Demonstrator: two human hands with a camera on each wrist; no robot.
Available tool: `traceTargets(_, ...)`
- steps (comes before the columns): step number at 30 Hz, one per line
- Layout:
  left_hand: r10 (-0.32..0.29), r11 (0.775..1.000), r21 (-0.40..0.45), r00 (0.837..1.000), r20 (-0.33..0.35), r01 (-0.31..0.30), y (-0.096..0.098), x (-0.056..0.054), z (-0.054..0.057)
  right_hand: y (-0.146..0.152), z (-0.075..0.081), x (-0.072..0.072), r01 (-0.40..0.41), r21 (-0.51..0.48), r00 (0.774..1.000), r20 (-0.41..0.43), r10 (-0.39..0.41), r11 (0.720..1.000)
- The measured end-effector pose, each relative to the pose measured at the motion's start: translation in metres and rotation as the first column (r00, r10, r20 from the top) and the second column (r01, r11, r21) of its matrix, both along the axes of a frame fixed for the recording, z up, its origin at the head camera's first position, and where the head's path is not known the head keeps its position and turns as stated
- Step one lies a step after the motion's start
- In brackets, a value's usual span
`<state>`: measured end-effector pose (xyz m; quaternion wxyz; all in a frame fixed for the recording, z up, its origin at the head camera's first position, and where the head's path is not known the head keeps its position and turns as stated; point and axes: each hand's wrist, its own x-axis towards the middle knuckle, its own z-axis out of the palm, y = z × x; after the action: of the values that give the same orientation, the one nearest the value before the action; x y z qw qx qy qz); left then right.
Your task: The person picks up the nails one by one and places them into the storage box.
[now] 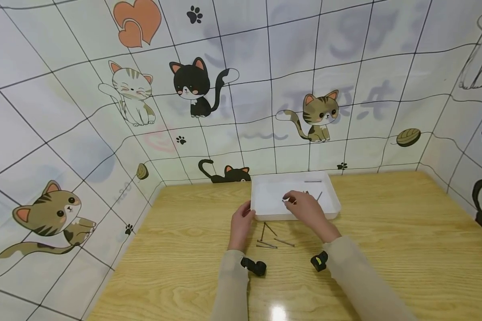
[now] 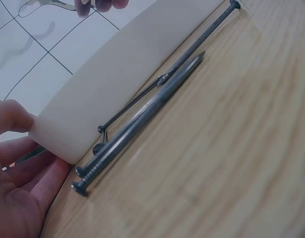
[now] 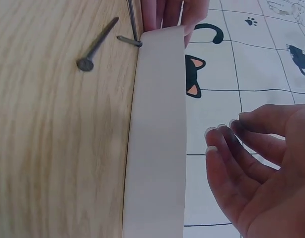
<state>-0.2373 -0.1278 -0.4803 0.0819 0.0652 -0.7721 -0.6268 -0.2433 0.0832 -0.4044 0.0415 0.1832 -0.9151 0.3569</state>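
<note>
A shallow white plastic tray [image 1: 273,217] stands near the back of the wooden table. My left hand [image 1: 241,225] grips its front left corner; in the left wrist view the thumb lies at the rim and the fingers [image 2: 35,191] along the outer wall. Over the tray's inside is my right hand [image 1: 305,208], thumb and fingertips drawn together in the right wrist view [image 3: 236,124]. I cannot tell whether a small thing sits between those fingertips. Several metal nails [image 1: 267,244] lie on the table before the tray, some crossing. More nails [image 1: 313,181] are inside the tray.
The wooden table [image 1: 184,249] meets a cloth wall [image 1: 257,129] printed with cats and grid lines, close behind the tray. Black wrist cameras [image 1: 254,266] are strapped over both beige sleeves [image 1: 361,276].
</note>
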Motion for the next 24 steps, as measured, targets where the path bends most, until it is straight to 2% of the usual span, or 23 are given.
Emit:
traceTargets(10,0.002,1.0,-0.001,1.0,0.009,-0.002,-0.001,0.0,-0.003,0.001,-0.008,0.017,-0.002,-0.062,1.0,-0.002,0.002,0.998)
traceTargets(24,-0.017,1.0,0.013,1.0,-0.012,0.017,0.0,0.0,-0.001,-0.002,-0.016,0.025,-0.026,-0.098,0.996,0.078,0.034,0.995)
